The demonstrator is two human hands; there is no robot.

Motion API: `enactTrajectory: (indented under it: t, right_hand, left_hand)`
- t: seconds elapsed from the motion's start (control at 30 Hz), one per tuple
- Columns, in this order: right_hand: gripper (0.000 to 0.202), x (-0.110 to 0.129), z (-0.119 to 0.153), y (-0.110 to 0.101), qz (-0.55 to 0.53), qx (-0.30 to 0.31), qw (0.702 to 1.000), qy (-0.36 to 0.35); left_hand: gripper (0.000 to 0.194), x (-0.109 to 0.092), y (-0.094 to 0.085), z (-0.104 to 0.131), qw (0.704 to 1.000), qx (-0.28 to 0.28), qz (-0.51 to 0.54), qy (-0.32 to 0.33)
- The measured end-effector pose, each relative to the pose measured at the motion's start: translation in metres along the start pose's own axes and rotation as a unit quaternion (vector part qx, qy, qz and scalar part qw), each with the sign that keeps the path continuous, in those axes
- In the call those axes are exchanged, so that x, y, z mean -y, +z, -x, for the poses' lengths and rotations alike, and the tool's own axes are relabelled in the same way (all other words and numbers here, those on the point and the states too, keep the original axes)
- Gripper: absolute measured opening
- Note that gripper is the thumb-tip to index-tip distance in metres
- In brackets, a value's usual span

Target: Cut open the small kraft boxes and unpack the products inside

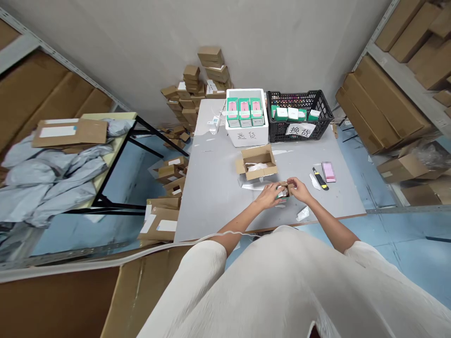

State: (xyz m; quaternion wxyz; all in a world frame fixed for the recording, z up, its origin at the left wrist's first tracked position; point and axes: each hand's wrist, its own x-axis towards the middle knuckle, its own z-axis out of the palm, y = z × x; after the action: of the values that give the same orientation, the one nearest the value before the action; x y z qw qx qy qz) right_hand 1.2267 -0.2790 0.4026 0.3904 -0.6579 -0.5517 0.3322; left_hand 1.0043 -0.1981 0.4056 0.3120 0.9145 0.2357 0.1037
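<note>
A small green-edged box [282, 199] stands on the grey table between my hands, its top open and brown cardboard showing inside. My left hand [269, 195] holds the box from the left, with its fingers bent over the near and far sides. At the right side of the opening, my right hand [299, 190] pinches the brown cardboard edge with thumb and fingers. What lies inside the box is mostly covered by my fingers. Just beyond, an open brown carton [259, 174] with white wrapping in it has its flaps spread.
Behind stand a white bin [246, 137] with green-and-pink boxes and a black crate [322, 126] holding green boxes. A yellow-black utility knife [320, 179] lies right, beside a pink pad [329, 172]. Crumpled paper [303, 214] lies near the front edge. A pale cable [141, 253] crosses lower left.
</note>
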Motion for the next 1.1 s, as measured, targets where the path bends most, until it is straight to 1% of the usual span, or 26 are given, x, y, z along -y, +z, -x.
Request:
enactTrajectory:
  t: [0.07,0.17,0.27,0.37,0.43,0.5,0.63,0.7,0.8,0.93,1.03,1.1]
  right_hand:
    - [0.034,-0.005,0.002,-0.004,0.019,-0.007,1.0,-0.024]
    - [0.026,-0.006,0.005,-0.004,0.122,-0.016,0.99,-0.073]
    - [0.029,-0.001,0.007,-0.001,0.203,0.014,0.975,-0.093]
    - [0.033,0.007,0.008,0.002,0.239,0.054,0.964,-0.108]
    - [0.029,0.014,0.009,0.004,0.268,0.077,0.953,-0.116]
    - [0.019,0.019,0.01,0.005,0.3,0.093,0.942,-0.117]
    - [0.006,0.025,0.006,0.007,0.337,0.094,0.932,-0.094]
    - [0.009,0.025,0.003,0.009,0.339,0.094,0.932,-0.081]
    - [0.021,0.025,-0.004,0.013,0.339,0.097,0.933,-0.072]
    - [0.033,0.029,-0.01,0.018,0.345,0.106,0.931,-0.055]
    - [0.035,0.034,-0.012,0.018,0.323,0.115,0.938,-0.049]
    - [0.033,0.038,-0.011,0.016,0.325,0.123,0.936,-0.057]
  left_hand:
    - [0.054,0.0,-0.002,-0.001,1.0,0.003,0.002,0.009]
    - [0.056,0.004,-0.002,-0.002,0.999,-0.008,0.034,0.014]
    - [0.049,0.01,0.001,-0.001,0.998,-0.017,0.06,0.01]
    - [0.044,0.016,0.002,0.003,0.998,-0.02,0.061,-0.003]
    - [0.045,0.017,0.001,0.006,0.998,-0.019,0.055,-0.013]
    - [0.046,0.017,-0.001,0.009,0.998,-0.023,0.052,-0.016]
    - [0.041,0.014,-0.001,0.01,0.998,-0.031,0.059,-0.014]
    - [0.038,0.013,0.001,0.008,0.998,-0.029,0.061,-0.014]
    - [0.036,0.013,0.005,0.005,0.997,-0.03,0.064,-0.015]
    - [0.037,0.014,0.008,0.004,0.996,-0.042,0.077,-0.012]
    - [0.039,0.016,0.009,0.006,0.995,-0.043,0.091,-0.001]
    - [0.04,0.017,0.01,0.008,0.994,-0.047,0.097,-0.001]
